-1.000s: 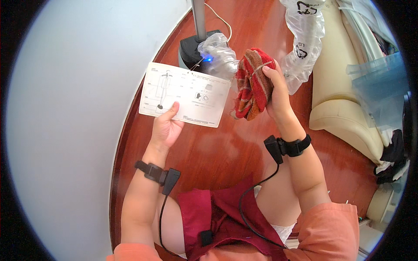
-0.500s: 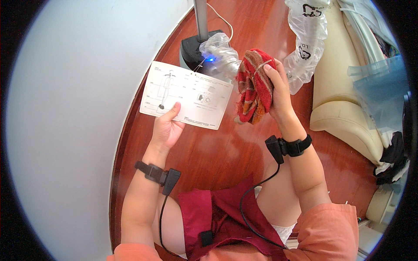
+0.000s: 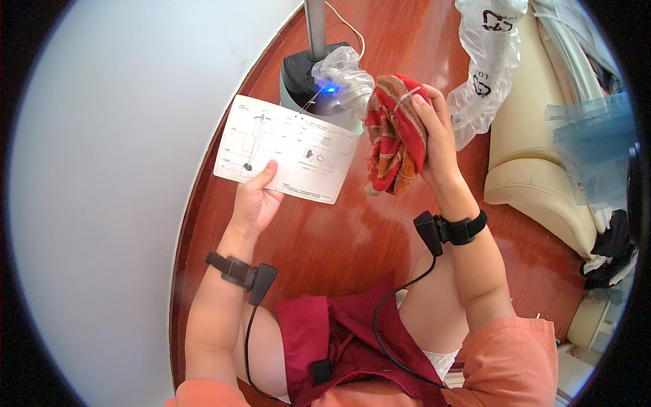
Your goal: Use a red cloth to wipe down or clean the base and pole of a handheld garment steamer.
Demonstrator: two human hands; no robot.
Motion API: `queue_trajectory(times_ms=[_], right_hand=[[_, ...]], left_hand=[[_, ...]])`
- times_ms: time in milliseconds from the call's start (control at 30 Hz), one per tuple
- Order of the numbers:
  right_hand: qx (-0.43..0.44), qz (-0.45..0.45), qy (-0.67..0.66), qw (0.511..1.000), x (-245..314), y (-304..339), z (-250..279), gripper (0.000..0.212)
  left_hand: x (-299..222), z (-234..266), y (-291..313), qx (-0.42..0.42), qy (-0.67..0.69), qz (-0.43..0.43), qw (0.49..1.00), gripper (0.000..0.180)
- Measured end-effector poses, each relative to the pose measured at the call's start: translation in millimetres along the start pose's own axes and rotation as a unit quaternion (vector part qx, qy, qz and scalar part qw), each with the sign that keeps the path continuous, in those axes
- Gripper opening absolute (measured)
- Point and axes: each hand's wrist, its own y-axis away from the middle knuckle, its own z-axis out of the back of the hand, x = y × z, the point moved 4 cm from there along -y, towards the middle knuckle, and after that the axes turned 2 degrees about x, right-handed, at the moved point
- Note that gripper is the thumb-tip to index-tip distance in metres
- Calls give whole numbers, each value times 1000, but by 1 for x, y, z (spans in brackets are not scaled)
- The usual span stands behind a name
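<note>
A white printed card [image 3: 288, 146] with line drawings is pinched at its lower edge by my left hand [image 3: 258, 200], thumb on top. Thin strings run from its upper edge toward the black base behind it. My right hand [image 3: 439, 132] grips a bunched red, orange and brown striped cloth [image 3: 395, 136] with a frayed edge, to the right of the card. Both things are held up above the floor, a small gap apart. The right fingers are partly hidden behind the cloth. Each forearm wears a black strap with a cabled block.
Ahead stands a black-and-grey base [image 3: 298, 78] with a metal pole [image 3: 315, 30] and a blue light. Crumpled clear plastic wrap [image 3: 342, 71] lies against it. More plastic wrap [image 3: 475, 88] extends toward a cream padded piece of furniture [image 3: 519, 122] at right. A white wall [image 3: 102, 190] borders the left.
The card has shifted slightly left and its strings show less. My right hand and the cloth have turned a little, still held. The base and plastic wrap appear slightly shifted in view.
</note>
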Motion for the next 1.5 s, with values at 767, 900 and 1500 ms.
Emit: queue_trajectory(times_ms=[767,900,1500], right_hand=[[148,231,430,860,-67,37,-112,71],[182,254,332,890,-76,50,-124,65],[56,178,258,948,-86,6,-91,51]], left_hand=[[6,-33,7,135,-21,54,989,91],[-5,-19,6,72,54,33,995,84],[4,-32,7,139,93,151,974,68]])
